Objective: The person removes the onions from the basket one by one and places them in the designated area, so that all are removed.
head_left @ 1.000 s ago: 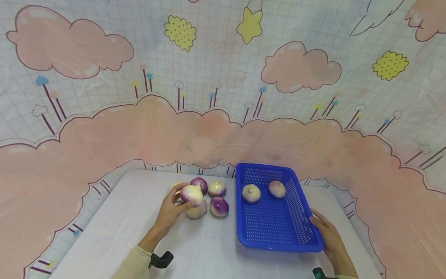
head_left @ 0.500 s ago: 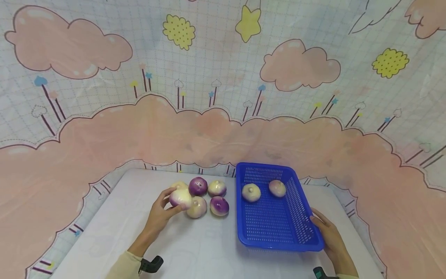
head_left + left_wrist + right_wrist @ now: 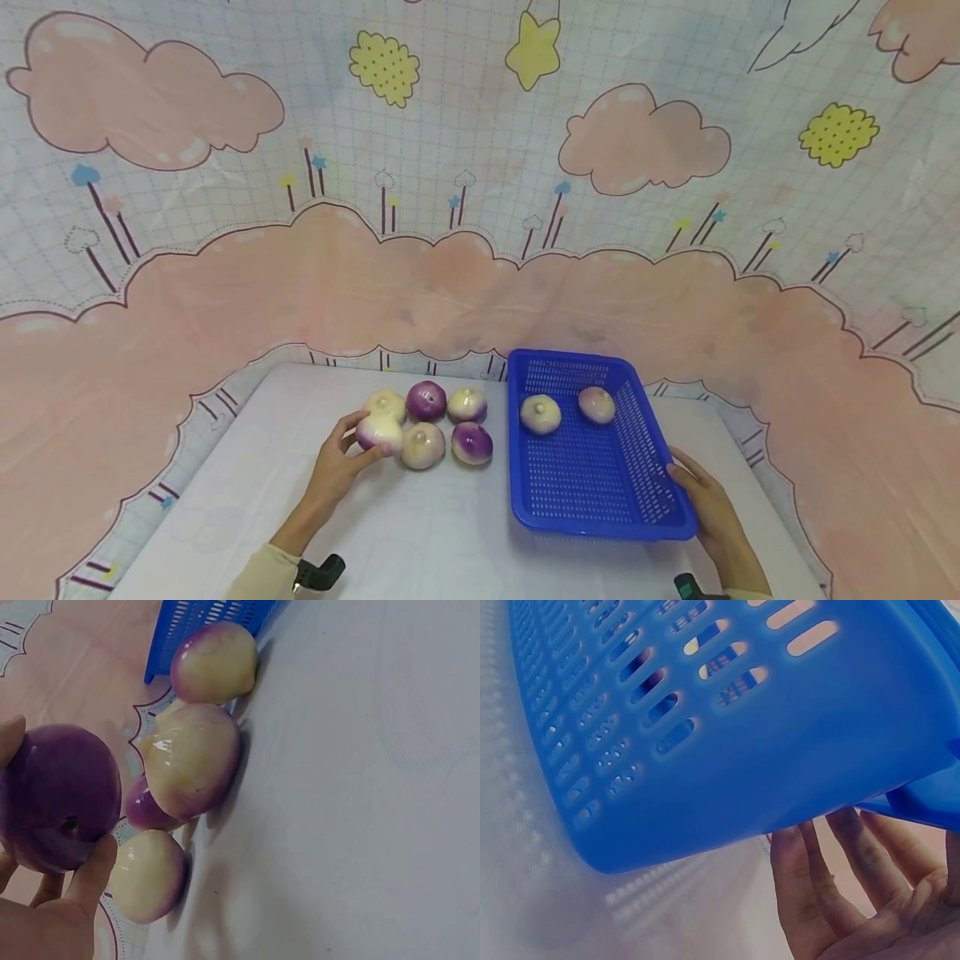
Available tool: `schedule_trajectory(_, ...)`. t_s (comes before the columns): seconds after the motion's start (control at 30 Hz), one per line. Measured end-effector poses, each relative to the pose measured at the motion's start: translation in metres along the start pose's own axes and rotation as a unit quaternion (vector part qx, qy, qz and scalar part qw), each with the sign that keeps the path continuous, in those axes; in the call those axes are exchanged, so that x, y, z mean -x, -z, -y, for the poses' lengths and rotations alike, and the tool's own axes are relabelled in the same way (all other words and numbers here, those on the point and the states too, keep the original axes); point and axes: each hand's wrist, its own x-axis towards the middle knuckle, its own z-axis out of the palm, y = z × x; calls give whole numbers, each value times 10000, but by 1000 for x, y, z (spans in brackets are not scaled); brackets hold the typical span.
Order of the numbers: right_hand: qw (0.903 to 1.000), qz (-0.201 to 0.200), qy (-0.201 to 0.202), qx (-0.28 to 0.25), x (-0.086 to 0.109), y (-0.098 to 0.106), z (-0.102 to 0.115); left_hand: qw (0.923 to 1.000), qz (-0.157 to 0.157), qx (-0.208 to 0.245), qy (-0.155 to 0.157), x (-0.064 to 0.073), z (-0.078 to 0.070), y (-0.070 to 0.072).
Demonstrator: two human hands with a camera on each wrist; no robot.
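In the head view my left hand (image 3: 333,467) grips a purple-and-white onion (image 3: 378,434) between thumb and fingers, at the front left of several onions on the table. The left wrist view shows this onion's dark purple end (image 3: 64,795) facing the camera; whether it touches the table I cannot tell. Close around it lie a cream onion (image 3: 385,404), a pale onion (image 3: 422,447) and a purple onion (image 3: 426,401). My right hand (image 3: 712,508) holds the right rim of a blue plastic basket (image 3: 577,531), with fingers (image 3: 799,889) under the rim in the right wrist view.
Inside the basket sit a cream onion (image 3: 540,415) and a pinkish onion (image 3: 597,406). Two more onions, one half white (image 3: 467,405) and one deep purple (image 3: 472,443), lie beside the basket's left wall. A patterned cloth backdrop (image 3: 450,308) rises behind the white table (image 3: 247,475).
My left hand has moved left and slightly down with the onion, uncovering the pale and cream onions. My right hand and the basket look unmoved.
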Motion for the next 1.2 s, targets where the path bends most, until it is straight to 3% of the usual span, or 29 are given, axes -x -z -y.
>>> schedule_trajectory(0.63,10000,11,-19,-42,1,-1,2,9973,-122,-354,625,-9,29,2)
schedule_trajectory(0.97,9998,76,57,-173,2,2,2,9958,-168,-721,547,-5,37,6)
schedule_trajectory(1.2,10000,42,1,-68,2,1,2,9943,-126,-936,498,-10,36,4)
